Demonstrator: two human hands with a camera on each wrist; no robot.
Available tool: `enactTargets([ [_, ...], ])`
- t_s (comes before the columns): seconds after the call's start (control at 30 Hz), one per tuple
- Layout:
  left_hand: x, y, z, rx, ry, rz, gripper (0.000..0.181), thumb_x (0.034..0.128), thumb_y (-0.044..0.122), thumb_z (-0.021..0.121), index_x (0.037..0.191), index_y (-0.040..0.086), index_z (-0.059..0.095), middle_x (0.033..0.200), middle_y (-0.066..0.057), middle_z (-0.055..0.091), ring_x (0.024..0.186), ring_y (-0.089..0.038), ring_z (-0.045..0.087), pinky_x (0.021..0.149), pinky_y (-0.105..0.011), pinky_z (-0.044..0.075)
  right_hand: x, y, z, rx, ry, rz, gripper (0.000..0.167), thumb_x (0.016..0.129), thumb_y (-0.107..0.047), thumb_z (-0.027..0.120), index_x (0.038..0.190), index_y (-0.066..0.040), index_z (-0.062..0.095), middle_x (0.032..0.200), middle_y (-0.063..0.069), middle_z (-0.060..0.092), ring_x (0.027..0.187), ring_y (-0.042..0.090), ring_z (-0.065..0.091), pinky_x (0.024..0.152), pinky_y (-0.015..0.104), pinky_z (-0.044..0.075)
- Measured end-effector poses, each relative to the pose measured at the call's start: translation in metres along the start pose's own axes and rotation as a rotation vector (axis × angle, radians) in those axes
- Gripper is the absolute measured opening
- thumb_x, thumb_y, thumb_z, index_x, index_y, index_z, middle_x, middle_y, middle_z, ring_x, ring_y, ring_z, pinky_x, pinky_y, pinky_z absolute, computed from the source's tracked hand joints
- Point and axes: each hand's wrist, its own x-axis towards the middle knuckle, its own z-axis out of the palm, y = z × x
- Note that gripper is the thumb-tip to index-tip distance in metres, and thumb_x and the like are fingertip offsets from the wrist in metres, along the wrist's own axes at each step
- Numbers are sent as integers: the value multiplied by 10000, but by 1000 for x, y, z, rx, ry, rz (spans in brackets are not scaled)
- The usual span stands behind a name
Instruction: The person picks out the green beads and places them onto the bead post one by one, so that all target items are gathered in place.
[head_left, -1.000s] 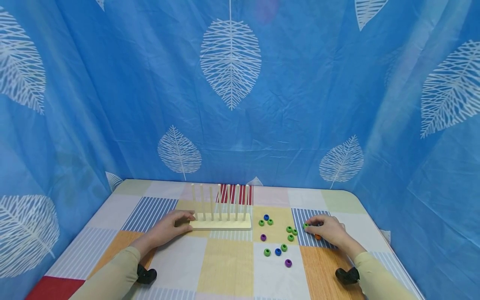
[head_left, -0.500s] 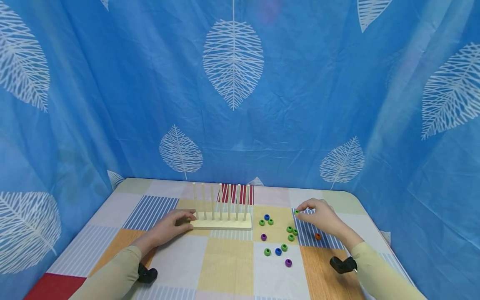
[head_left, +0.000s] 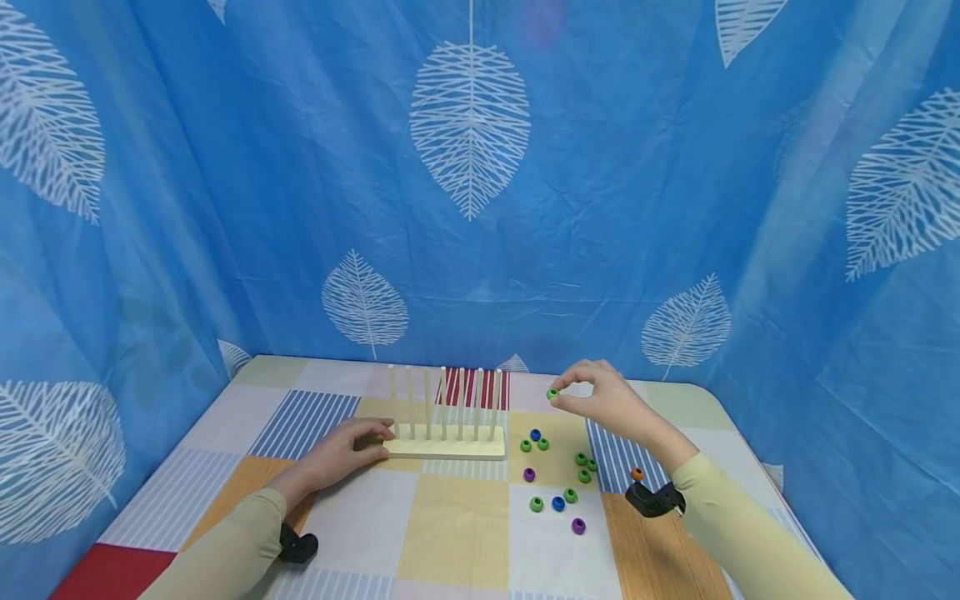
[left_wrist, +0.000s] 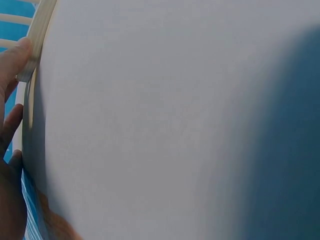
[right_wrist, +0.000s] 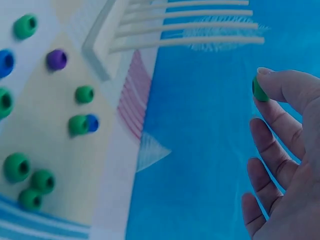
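Seemingly, the carrying step is in hand: the right hand (head_left: 609,403) pinches a green bead (head_left: 552,393) in the air, right of the wooden peg rack (head_left: 446,450), whose left end the left hand (head_left: 339,454) grips. Threading it onto a peg (head_left: 497,407) would call for careful alignment.

High behind the fingers (right_wrist: 272,147), the head view peers forward and down; wrist views press close, all three sharing the pegged rack (head_left: 446,450).
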Motion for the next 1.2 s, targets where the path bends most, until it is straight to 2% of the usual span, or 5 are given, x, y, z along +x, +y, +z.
enactTargets([
  [0.33,-1,2,1,-20,-7,-1,160,955,226,748,1111,236,713,1456,-85,578,1408,-404,429,1171,-637,265,19,-35,0,28,-17,-42,259,911,-479,751,1092,-296,729,1237,-68,623,1315,286,412,1073,680,295],
  [0.47,-1,3,0,-21,-6,-9,161,957,224,746,1113,236,712,1458,-82,577,1411,-402,426,1171,-639,264,28,-47,0,26,-20,-84,248,912,-446,763,1091,-278,731,1219,-63,630,1292,279,427,1090,672,277],
  [0.7,-2,3,-1,-24,-5,-9,154,961,222,741,1112,227,708,1458,-86,575,1414,-405,420,1172,-637,263,47,-68,4,42,-42,-130,181,914,-459,763,1046,-337,739,1185,-123,626,1268,220,421,1054,605,366],
  [0.9,-3,2,0,-7,-1,-33,151,962,267,741,1109,264,705,1464,-58,572,1418,-399,412,1166,-648,262,62,-88,10,66,-71,-177,165,920,-424,766,1043,-317,739,1176,-128,641,1294,224,410,1120,610,284],
  [1.2,-3,4,-1,3,4,-41,156,963,287,739,1114,273,705,1463,-45,573,1420,-397,408,1164,-648,264,79,-114,19,63,-93,-216,163,929,-415,757,1053,-310,749,1185,-128,640,1314,221,399,1150,605,243],
])
